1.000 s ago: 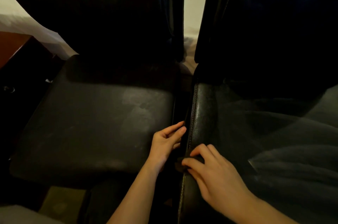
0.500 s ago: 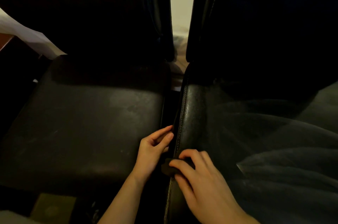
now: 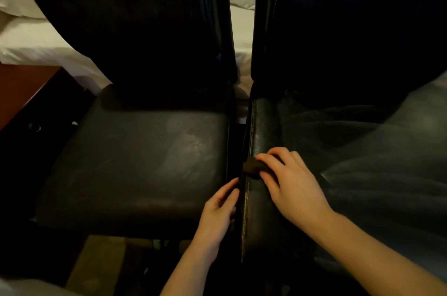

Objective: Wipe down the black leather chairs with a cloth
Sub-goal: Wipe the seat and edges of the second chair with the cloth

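The right hand (image 3: 289, 182) pinches the small dark cloth (image 3: 251, 167) against the right chair (image 3: 264, 126)'s stitched inner seam, the left hand (image 3: 219, 211), fingers relaxed, in the gap beside it; so little cloth could likely slip into that gap.

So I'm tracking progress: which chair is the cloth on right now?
The right chair: the cloth sits on its stitched left edge, under the right hand.
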The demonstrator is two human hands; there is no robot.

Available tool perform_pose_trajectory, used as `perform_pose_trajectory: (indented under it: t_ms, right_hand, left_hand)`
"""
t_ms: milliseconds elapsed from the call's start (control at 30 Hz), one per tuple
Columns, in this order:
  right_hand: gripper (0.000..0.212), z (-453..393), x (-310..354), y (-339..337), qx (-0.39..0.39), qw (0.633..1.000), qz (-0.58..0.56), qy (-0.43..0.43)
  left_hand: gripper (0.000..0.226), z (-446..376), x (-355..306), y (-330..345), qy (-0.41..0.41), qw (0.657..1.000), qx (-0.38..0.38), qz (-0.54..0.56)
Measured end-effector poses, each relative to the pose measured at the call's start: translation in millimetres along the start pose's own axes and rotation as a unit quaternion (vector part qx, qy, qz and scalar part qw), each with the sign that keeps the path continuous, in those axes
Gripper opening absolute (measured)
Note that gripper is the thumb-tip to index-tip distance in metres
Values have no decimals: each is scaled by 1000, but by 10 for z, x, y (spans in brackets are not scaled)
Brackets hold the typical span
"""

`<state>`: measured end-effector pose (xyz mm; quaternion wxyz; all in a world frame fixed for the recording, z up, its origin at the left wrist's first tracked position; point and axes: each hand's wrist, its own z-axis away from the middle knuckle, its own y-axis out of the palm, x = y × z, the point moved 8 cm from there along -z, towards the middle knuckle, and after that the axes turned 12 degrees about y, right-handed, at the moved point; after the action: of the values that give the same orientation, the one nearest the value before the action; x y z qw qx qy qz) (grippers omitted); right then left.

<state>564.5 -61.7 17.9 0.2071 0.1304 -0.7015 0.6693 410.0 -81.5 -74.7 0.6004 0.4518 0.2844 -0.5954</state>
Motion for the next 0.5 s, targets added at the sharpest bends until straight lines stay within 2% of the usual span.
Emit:
perform_pose_trajectory:
  t_ms: [133, 267, 367, 500]
  right_hand:
    - [49, 87, 48, 85, 41, 999, 5, -2]
    - [42, -18, 49, 23, 17, 1000, -16, 12]
    - [33, 11, 77, 48, -18, 1000, -13, 8]
    - [31, 215, 157, 149, 3, 999, 30, -24]
  left_hand:
    - [19, 120, 121, 10, -44, 998, -28, 32]
    - [21, 86, 139, 27, -50, 997, -45, 48]
    - [12, 48, 153, 26, -47, 995, -47, 78]
    - [16, 41, 217, 3, -39, 992, -72, 93]
